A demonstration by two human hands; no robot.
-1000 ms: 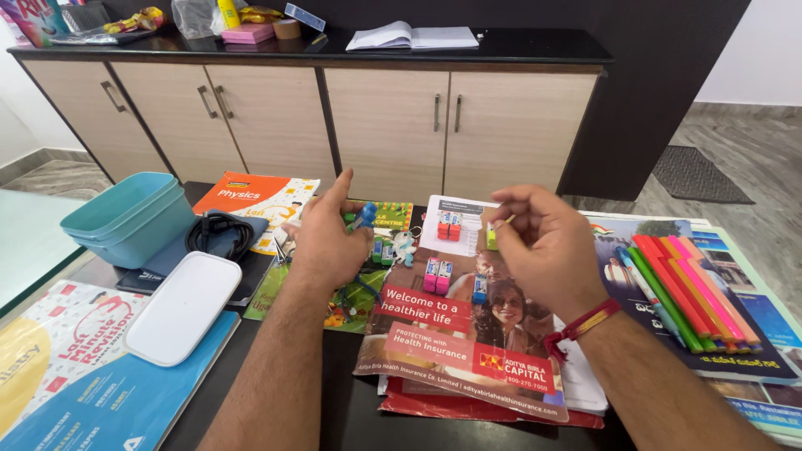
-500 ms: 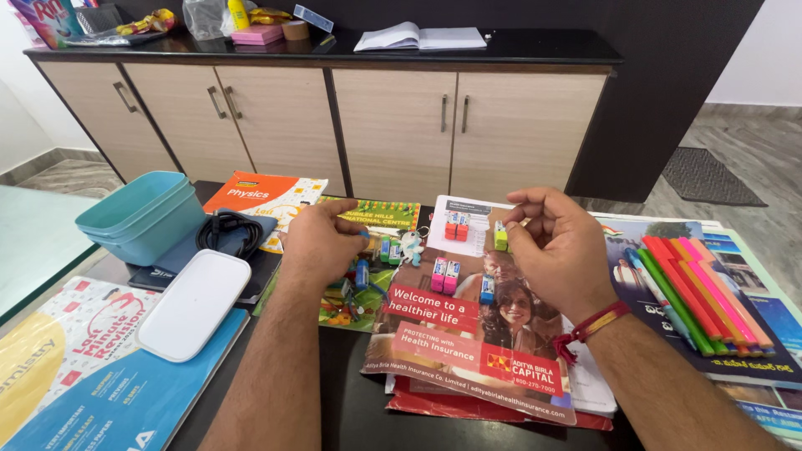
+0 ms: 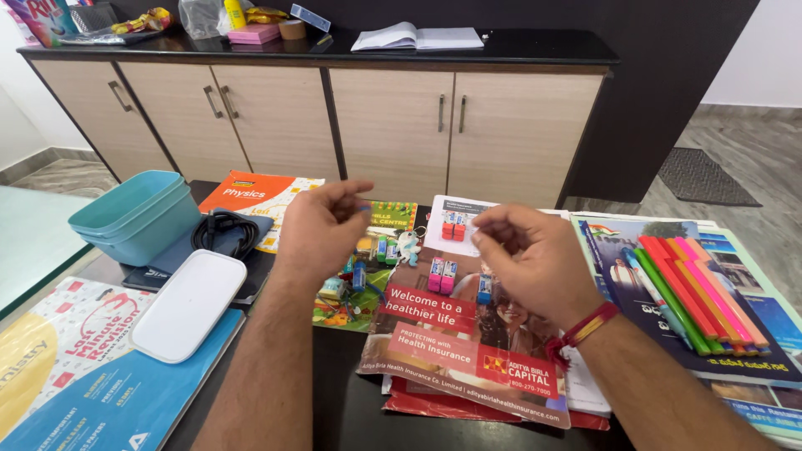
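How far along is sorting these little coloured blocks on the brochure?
Done: a red pair and a pink pair stand on the brochure, one blue block beside them. In hand: left hand and right hand hover with curled fingers; any block in either grip is hidden. Left: loose blocks lie near the left hand.

Beige cabinets point(image 3: 388, 125), black countertop point(image 3: 518, 46), grey floor point(image 3: 743, 142)

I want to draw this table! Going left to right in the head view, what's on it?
Teal tubs → white lid → left hand → pink erasers → right hand → coloured pens.
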